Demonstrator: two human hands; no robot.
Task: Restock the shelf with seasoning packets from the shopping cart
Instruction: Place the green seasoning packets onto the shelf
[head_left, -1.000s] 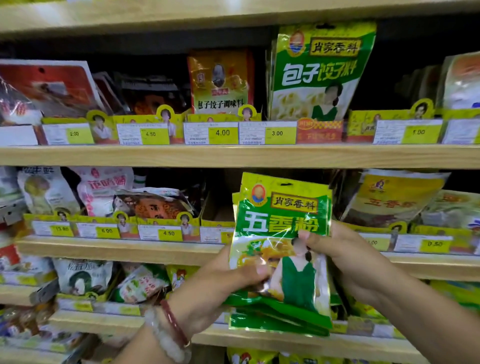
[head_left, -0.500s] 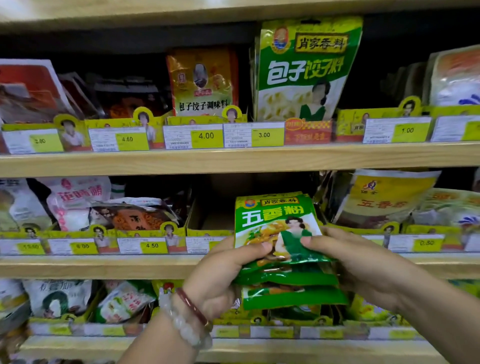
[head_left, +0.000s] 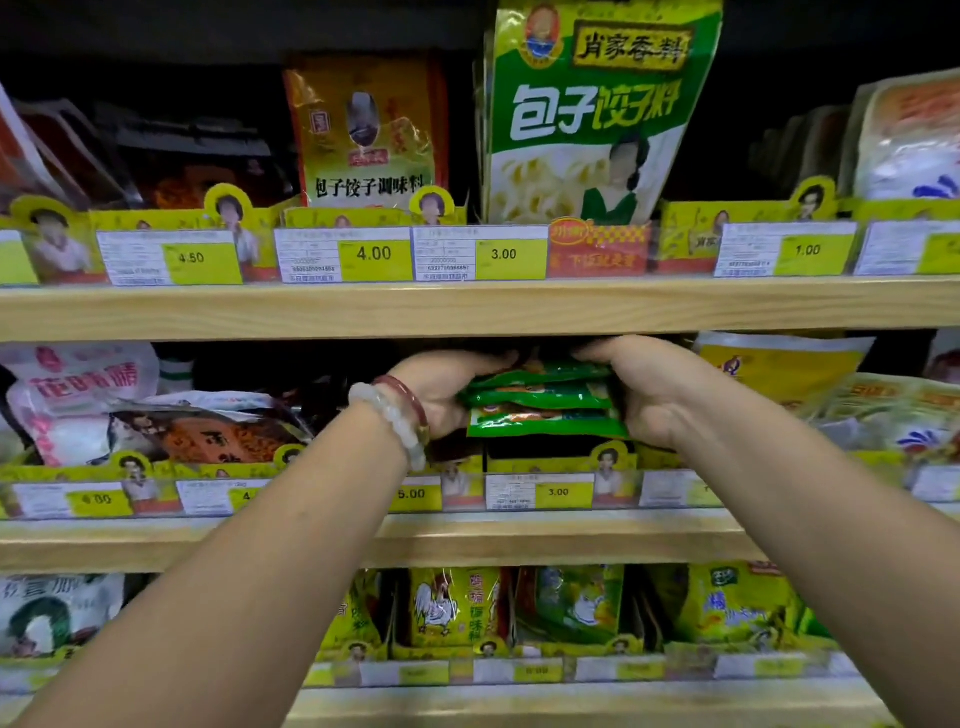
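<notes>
Above the middle shelf (head_left: 467, 535), the left hand (head_left: 441, 389) and right hand (head_left: 649, 395) each keep a curled grip on one end of the stack of green seasoning packets (head_left: 540, 400), just under the upper shelf (head_left: 467, 306)

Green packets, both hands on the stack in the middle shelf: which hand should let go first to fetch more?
Probably right. The left hand cups the green packets from below at their left end; the right hand only grips their right side.
</notes>
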